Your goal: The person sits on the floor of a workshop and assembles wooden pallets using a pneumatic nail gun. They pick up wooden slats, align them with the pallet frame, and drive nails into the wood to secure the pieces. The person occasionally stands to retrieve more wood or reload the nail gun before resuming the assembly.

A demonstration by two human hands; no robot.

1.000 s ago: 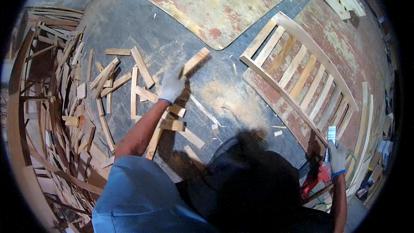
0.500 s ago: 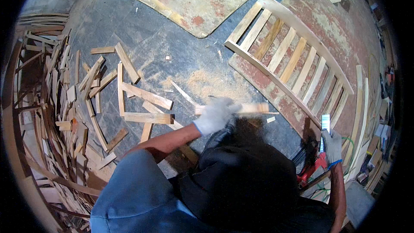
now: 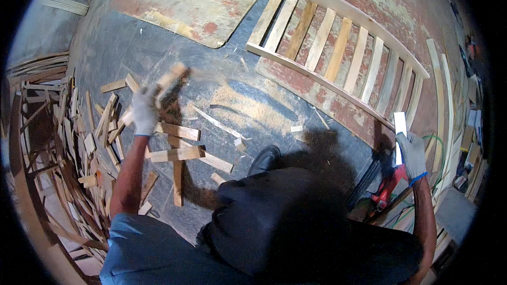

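Note:
My left hand [image 3: 144, 112], in a pale work glove, is closed on a short wooden piece [image 3: 172, 76] above the loose offcuts at the left. The wood's far end is smeared by motion. On the right side, my right hand [image 3: 413, 154], gloved too with a blue cuff, is wrapped round a bright, flat, narrow strip [image 3: 400, 122] that glares white; its kind I cannot make out. A red tool [image 3: 390, 184] lies just below that hand, partly in shadow. Under my left hand, several cut wooden blocks [image 3: 177, 153] lie crossed on the dark floor.
A slatted wooden frame [image 3: 338, 47] lies at the upper right, partly on a worn reddish board [image 3: 296, 82]. Sawdust [image 3: 232, 100] covers the floor ahead. A large heap of scrap wood [image 3: 58, 153] lines the left. Long strips [image 3: 437, 84] and a green cord [image 3: 441, 142] lie at the right.
My left hand has swung left from the middle of the floor to the offcuts, carrying the wooden piece. My right hand still grips the bright strip. The view has shifted slightly.

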